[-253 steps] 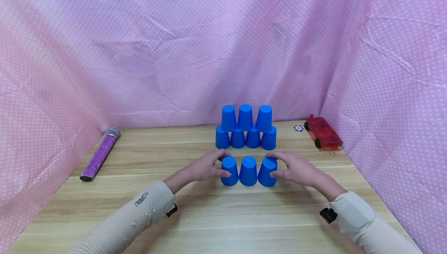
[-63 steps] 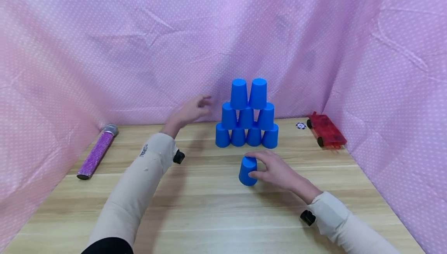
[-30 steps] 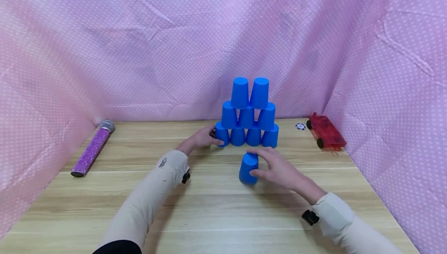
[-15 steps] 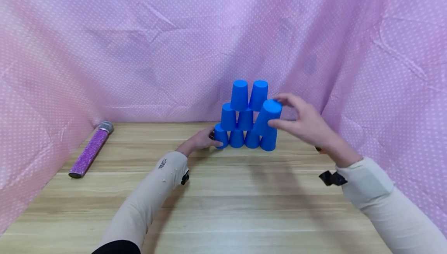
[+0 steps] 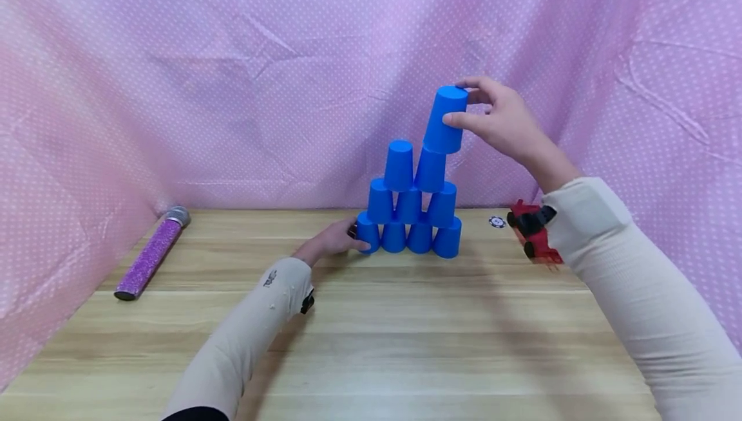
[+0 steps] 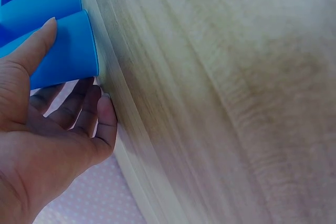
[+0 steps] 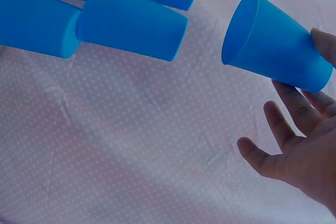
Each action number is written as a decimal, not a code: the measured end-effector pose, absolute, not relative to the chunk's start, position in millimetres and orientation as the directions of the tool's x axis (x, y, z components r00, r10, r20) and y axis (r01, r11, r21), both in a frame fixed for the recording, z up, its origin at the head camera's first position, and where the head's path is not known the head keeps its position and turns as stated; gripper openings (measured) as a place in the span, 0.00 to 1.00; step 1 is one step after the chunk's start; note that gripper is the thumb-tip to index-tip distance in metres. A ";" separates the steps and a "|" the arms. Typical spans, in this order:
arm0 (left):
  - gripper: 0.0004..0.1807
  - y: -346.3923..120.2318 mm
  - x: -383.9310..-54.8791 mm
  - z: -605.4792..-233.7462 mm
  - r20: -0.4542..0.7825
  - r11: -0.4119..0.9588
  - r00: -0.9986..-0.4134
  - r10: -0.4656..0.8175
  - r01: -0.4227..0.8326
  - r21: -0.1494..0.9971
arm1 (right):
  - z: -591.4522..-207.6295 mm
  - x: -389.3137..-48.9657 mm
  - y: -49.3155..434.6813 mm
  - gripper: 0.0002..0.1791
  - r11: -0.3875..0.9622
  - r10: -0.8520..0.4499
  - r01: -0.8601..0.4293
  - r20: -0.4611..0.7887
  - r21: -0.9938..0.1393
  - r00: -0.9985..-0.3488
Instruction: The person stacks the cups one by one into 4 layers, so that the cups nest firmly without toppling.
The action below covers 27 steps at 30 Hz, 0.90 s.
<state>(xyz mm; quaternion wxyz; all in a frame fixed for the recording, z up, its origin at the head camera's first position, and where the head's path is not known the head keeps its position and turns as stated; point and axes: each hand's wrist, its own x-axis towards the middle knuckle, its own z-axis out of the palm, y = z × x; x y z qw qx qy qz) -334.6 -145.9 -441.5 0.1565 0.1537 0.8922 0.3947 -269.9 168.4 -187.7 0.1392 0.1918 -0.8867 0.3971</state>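
Upside-down blue plastic cups stand in a stepped stack, with two cups in the top row, among them the upper left cup point(image 5: 399, 167). Above the upper right cup point(image 5: 430, 171), my right hand point(image 5: 503, 118) holds another blue cup point(image 5: 447, 120) between thumb and fingers, slightly tilted. The right wrist view shows this held cup point(image 7: 273, 45) apart from the stacked cups point(image 7: 134, 22), its mouth facing them. My left hand point(image 5: 335, 237) grips the bottom row's left end cup point(image 5: 368, 231). In the left wrist view the thumb lies across that cup point(image 6: 71, 51), fingers curled along its far side.
A purple glitter microphone point(image 5: 152, 257) lies on the wooden table point(image 5: 371, 344) at the left. To the right of the stack are a poker chip point(image 5: 496, 222) and a red toy car point(image 5: 542, 247), partly hidden by the right wrist. Pink dotted cloth point(image 5: 261, 86) hangs behind.
My right hand has lifted the last front cup off the table and up above the stack's right side. Earlier, the two top-row cups were added. My left hand has come to the lower left cup.
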 end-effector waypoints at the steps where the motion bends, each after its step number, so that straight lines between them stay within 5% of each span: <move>1: 0.36 -145.6 -334.3 -441.7 -0.159 0.641 -0.903 0.398 0.150 0.753 | -186.1 -273.1 166.0 0.39 0.617 -0.226 -0.443 0.393 -0.650 -0.891; 27: 0.37 -141.5 -328.9 -437.5 -0.144 0.644 -0.905 0.400 0.165 0.747 | -195.7 -315.1 139.1 0.40 0.623 -0.213 -0.357 0.288 -0.696 -0.934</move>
